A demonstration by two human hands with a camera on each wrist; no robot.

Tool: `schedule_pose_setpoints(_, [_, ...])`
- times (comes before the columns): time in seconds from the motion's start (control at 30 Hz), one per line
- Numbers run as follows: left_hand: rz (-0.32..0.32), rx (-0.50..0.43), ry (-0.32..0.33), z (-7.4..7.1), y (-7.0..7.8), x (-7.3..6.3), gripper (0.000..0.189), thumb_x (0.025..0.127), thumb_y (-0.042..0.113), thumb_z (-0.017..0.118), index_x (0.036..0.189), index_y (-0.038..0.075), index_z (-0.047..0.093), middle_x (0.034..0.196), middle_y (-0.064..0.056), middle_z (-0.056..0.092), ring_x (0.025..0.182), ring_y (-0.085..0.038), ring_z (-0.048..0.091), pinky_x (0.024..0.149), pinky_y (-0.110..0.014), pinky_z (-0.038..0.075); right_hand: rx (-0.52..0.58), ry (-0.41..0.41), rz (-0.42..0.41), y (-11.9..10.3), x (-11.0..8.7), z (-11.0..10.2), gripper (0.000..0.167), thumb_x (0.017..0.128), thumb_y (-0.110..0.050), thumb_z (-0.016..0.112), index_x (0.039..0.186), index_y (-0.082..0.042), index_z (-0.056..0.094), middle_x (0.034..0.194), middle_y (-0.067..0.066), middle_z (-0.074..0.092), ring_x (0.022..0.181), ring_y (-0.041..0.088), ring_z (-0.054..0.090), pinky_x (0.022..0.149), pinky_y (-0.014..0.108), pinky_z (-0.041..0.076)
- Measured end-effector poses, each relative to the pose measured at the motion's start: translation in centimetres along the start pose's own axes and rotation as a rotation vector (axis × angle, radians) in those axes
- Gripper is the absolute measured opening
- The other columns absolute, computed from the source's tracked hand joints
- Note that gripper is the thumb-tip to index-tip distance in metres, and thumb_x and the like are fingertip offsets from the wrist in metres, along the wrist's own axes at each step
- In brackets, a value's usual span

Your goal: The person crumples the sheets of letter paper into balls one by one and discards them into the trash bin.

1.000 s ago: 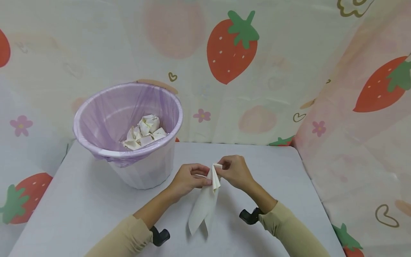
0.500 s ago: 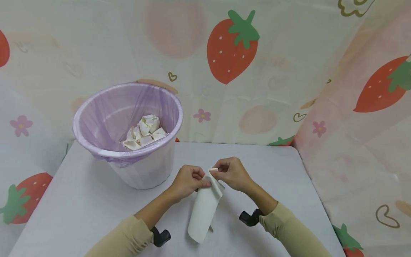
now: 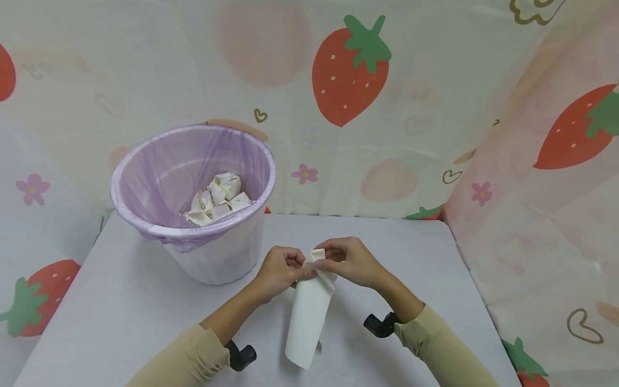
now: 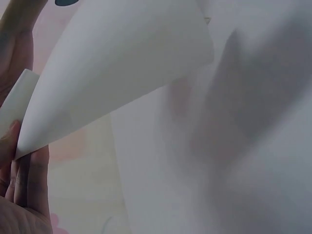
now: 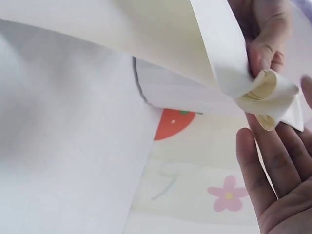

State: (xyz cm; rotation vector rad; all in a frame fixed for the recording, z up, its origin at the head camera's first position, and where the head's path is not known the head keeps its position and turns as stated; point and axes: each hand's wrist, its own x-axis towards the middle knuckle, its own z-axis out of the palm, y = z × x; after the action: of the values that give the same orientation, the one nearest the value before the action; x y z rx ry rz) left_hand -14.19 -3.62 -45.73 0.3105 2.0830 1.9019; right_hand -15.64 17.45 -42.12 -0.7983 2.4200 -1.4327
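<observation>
In the head view a sheet of white paper [image 3: 307, 322], loosely rolled and folded at its upper end, hangs slanting above the table. My left hand [image 3: 280, 273] pinches it near the top between thumb and fingers. At the folded top end, my right hand [image 3: 355, 263] holds the paper with its thumb in front and fingers behind. The right wrist view shows the curled, creased paper end [image 5: 273, 100] between both hands. In the left wrist view the paper's broad smooth side [image 4: 126, 53] spreads out, with the left thumb [image 4: 9, 141] pressing its narrow corner.
To the left on the white-covered table [image 3: 411, 247] stands a white bin [image 3: 213, 263] with a purple liner [image 3: 155, 188]. Several crumpled paper pieces [image 3: 224, 188] lie inside it. A strawberry-patterned curtain [image 3: 435, 107] hangs behind and along the sides.
The paper's lower part has swung round and now shows a broad rolled face. Its top end has been folded over, and the right hand has shifted its hold slightly to the left.
</observation>
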Motion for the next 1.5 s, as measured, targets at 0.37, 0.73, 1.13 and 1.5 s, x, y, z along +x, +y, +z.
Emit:
schedule_pose_setpoints(0.37, [-0.008,-0.025,0.072,-0.3,0.3,0.1,0.016,0.08,0.002,0.082,0.08,-0.003,0.067,0.073,-0.008,0.068,0.066,-0.016,0.066,0.056,-0.035,0.059,-0.058,-0.051,-0.021,0.0,-0.8,0.1,0.056,0.087,-0.013,0.078,0.138,-0.009,0.055,0.102,0.003,0.072,0.093,0.015,0.07,0.087,0.034,0.056])
schedule_pose_setpoints(0.73, [-0.026,-0.067,0.061,0.1,0.6,0.0,0.013,0.081,0.0,0.079,0.079,-0.004,0.068,0.08,-0.009,0.07,0.066,-0.017,0.066,0.054,-0.032,0.058,-0.059,0.031,-0.189,-0.3,-1.3,0.8,0.019,0.09,0.015,0.061,0.099,0.002,0.071,0.097,0.013,0.073,0.086,0.029,0.07,0.079,0.035,0.057])
schedule_pose_setpoints(1.13, [-0.071,-0.218,-0.043,0.0,0.0,-0.2,0.016,0.088,0.001,0.071,0.096,-0.013,0.069,0.085,-0.018,0.074,0.065,-0.018,0.071,0.061,-0.035,0.06,-0.079,0.097,-0.369,0.4,-0.9,0.5,0.031,0.085,0.022,0.058,0.087,-0.004,0.075,0.091,0.008,0.075,0.087,0.019,0.071,0.077,0.033,0.058])
schedule_pose_setpoints(1.5, [-0.092,-0.243,-0.268,-1.0,-0.2,-0.2,0.04,0.094,0.017,0.068,0.119,-0.014,0.064,0.107,-0.021,0.072,0.087,-0.025,0.073,0.079,-0.042,0.059,-0.187,0.147,-0.46,0.8,-0.9,0.6,0.025,0.083,0.02,0.066,0.088,-0.002,0.076,0.09,0.011,0.076,0.083,0.024,0.073,0.075,0.03,0.059])
